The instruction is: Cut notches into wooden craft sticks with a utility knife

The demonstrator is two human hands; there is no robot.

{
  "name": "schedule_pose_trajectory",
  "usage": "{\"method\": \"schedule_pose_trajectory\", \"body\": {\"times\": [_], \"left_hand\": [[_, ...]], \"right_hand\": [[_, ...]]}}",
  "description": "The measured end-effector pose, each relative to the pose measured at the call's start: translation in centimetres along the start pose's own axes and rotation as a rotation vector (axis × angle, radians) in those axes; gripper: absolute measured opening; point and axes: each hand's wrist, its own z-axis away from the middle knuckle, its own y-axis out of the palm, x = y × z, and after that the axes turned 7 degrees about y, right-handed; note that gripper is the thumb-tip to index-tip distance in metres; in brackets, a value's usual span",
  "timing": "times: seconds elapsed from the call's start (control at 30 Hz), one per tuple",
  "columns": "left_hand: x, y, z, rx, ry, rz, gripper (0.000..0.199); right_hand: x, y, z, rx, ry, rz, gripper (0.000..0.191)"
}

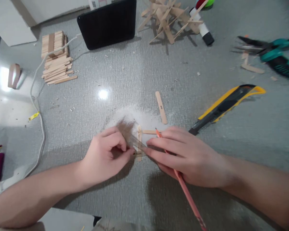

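My left hand [108,154] is closed, with its thumb and forefinger pinched at the end of a short wooden craft stick [138,154] that has dark print on it. My right hand [185,155] has a pink pencil [188,192] running between its fingers, the point toward the far side. Its fingertips also touch a thin, blurred strip [135,141] slanting between both hands. Under these, an upright-lying craft stick [139,138] crosses the printed one. Another short stick piece [149,132] lies beside the pencil point, partly under my right fingers.
A printed craft stick [161,107] lies just beyond. At right are a yellow-black utility knife [223,104] and teal-handled pliers [276,54]. Stacked sticks [57,69], a white cable [39,128], a dark tablet-like device [108,25], a stick structure [167,19] and a glue-stick-like tube [202,27] stand farther off.
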Motion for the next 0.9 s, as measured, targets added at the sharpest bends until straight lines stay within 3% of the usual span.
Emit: {"method": "schedule_pose_trajectory", "body": {"times": [0.13, 0.37, 0.5, 0.8, 0.9], "left_hand": [[0.07, 0.09, -0.02, 0.111, 0.063, -0.043, 0.008], [0.18, -0.06, -0.05, 0.201, 0.191, -0.118, 0.023], [0.06, -0.26, 0.03, 0.207, 0.212, -0.176, 0.025], [0.55, 0.04, -0.06, 0.192, 0.400, -0.294, 0.006], [0.59, 0.08, -0.04, 0.194, 0.427, -0.332, 0.007]], "right_hand": [[-0.02, 0.09, -0.09, 0.021, -0.018, -0.005, 0.020], [-0.12, 0.37, 0.06, 0.019, 0.009, 0.020, 0.021], [-0.23, 0.56, 0.12, 0.060, -0.031, 0.043, 0.025], [-0.27, 0.56, 0.28, 0.093, -0.029, 0.039, 0.023], [-0.29, 0.58, 0.21, 0.088, -0.023, 0.051, 0.022]]}}
